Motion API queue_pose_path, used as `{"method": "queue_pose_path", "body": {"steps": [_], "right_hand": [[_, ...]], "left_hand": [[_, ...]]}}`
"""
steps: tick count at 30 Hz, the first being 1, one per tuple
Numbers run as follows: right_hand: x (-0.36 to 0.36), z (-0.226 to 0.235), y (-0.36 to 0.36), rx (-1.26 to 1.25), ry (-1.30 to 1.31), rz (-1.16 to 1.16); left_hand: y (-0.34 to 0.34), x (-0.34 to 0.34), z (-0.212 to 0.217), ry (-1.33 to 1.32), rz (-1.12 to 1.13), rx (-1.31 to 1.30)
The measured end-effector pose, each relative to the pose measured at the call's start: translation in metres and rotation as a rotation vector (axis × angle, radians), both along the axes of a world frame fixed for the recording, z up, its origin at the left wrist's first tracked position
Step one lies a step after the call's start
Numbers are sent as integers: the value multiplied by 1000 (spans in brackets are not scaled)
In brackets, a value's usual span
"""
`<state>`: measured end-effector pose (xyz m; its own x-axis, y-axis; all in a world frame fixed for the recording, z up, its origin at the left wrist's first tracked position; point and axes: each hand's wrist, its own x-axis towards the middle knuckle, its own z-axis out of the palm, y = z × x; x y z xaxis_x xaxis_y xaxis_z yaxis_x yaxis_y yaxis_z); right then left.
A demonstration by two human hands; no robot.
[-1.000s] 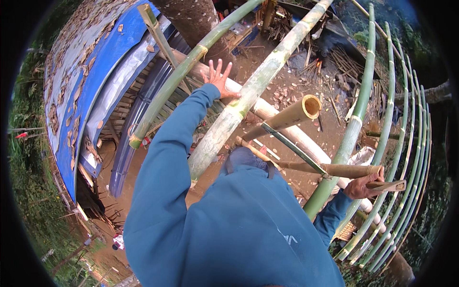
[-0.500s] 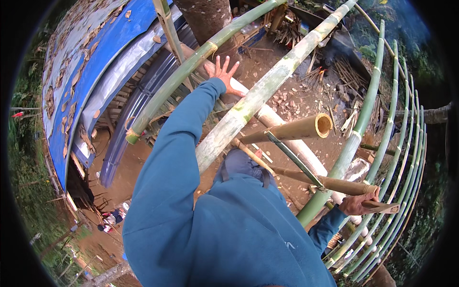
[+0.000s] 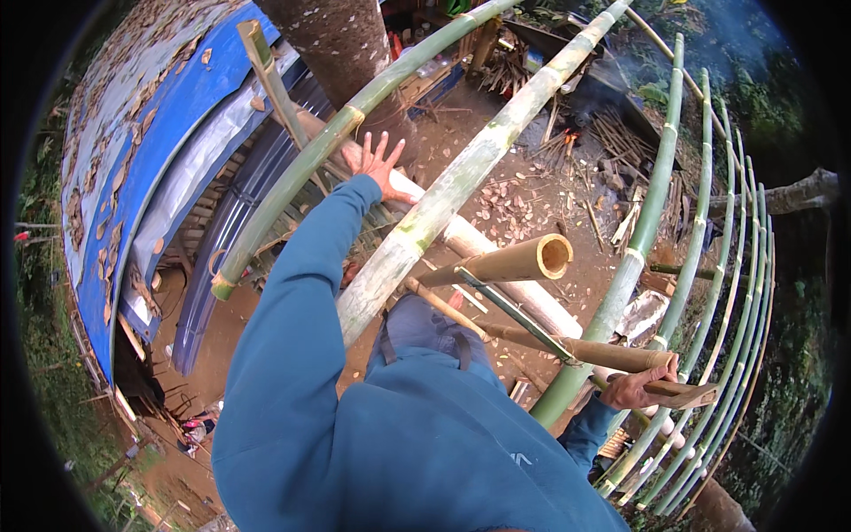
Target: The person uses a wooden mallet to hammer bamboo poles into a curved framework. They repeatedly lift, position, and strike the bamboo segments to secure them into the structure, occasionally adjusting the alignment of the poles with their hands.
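Observation:
My left hand (image 3: 377, 167) rests with fingers spread on a pale, smooth log (image 3: 474, 244) that runs crosswise under the bamboo. My right hand (image 3: 631, 390), lower right, is closed around a brown wooden piece (image 3: 691, 395) with a flat, slanted end; the rest of that piece is hidden. Just above this hand ends a brown bamboo pole (image 3: 612, 356). A thick, cut bamboo tube (image 3: 514, 264) shows its hollow end. From it a split green bamboo strip (image 3: 514, 312) slants to the brown pole. A mottled bamboo pole (image 3: 479, 161) passes right of my left hand.
Green bamboo poles (image 3: 651, 213) fan out on the right. Another green pole (image 3: 292, 191) crosses at left, beside a leaf-strewn roof with a blue tarp (image 3: 168, 115). A tree trunk (image 3: 332, 53) stands ahead. On the ground below, a small fire (image 3: 570, 137) burns by sticks.
My view has shifted, so the scene sits slightly further left. Both hands keep their places, the left spread on the log and the right around the wooden piece.

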<state>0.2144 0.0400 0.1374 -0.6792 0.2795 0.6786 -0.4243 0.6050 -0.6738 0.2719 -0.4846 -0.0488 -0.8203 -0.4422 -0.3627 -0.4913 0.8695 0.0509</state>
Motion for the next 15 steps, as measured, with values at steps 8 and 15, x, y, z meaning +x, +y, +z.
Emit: {"method": "queue_pose_path", "body": {"steps": [8,15], "right_hand": [[-5,-5,3,22,38,-26],[-2,0,0,-29,22,-4]], "left_hand": [[-1,-1,-4,8,-9,10],[0,-5,-2,-57,-9,10]]}}
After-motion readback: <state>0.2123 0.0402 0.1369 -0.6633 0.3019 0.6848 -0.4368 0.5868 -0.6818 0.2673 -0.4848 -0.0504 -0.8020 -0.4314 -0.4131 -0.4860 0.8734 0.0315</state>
